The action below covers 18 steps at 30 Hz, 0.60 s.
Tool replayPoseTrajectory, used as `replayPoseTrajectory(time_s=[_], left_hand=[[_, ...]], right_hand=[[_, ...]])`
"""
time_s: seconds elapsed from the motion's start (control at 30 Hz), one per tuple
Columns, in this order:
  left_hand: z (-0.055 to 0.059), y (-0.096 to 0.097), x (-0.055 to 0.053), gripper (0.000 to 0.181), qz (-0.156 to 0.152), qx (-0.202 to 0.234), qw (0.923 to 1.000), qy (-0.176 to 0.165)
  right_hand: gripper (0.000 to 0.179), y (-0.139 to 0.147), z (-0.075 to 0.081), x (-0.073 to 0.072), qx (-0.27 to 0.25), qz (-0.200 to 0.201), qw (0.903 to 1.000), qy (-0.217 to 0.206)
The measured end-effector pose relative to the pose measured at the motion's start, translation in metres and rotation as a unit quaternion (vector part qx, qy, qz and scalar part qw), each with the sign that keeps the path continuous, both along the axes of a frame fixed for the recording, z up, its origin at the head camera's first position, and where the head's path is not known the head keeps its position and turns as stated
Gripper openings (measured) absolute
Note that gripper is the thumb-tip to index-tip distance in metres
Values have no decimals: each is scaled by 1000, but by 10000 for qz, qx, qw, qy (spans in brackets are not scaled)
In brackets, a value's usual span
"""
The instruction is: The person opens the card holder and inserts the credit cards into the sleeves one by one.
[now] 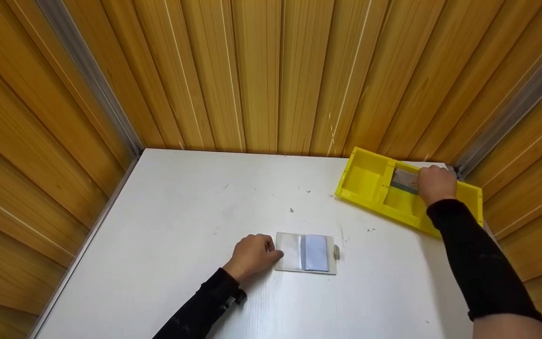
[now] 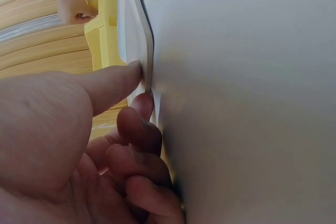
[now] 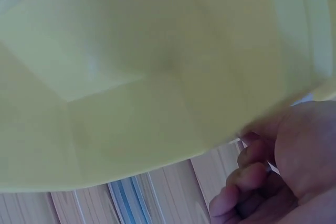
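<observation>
A small card holder [image 1: 291, 254] lies spread open on the white table, with clear sleeves, a bluish-white sheet or card on its right side and a snap tab [image 1: 337, 252] at the right edge. My left hand [image 1: 253, 254] pinches its left edge; in the left wrist view the thumb [image 2: 118, 82] lies on the cover and the other fingers curl beneath. My right hand [image 1: 435, 183] grips the far rim of a yellow divided tray [image 1: 365, 176]. In the right wrist view its curled fingers [image 3: 247, 179] show beyond the rim; the thumb tip is partly hidden.
A greyish flat packet [image 1: 405, 180] sits in the tray's middle compartment, left of my right hand. Wood-patterned walls [image 1: 257, 75] enclose the back and sides of the white table [image 1: 181, 202]. The tray stands at the table's back right corner.
</observation>
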<state>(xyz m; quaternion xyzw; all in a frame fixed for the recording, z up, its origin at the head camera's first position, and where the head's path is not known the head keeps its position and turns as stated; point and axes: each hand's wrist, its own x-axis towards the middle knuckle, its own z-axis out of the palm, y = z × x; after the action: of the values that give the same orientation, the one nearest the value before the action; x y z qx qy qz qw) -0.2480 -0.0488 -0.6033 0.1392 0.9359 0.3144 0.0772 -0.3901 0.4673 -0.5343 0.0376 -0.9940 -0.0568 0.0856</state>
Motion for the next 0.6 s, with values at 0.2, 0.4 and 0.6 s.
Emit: replayPoseTrajectory(time_s=[0.2, 0.4, 0.6], left_hand=[[1, 0, 0, 33, -14, 47, 10000, -3], [-1, -1, 1, 32, -65, 64, 10000, 37], [-1, -1, -1, 32, -94, 81, 9999, 15]], right_hand=[[18, 2, 13, 10, 327, 521, 9972, 424], [9, 4, 28, 20, 368, 979, 9932, 505], [5, 8, 49, 33, 177, 1206, 9889, 850]])
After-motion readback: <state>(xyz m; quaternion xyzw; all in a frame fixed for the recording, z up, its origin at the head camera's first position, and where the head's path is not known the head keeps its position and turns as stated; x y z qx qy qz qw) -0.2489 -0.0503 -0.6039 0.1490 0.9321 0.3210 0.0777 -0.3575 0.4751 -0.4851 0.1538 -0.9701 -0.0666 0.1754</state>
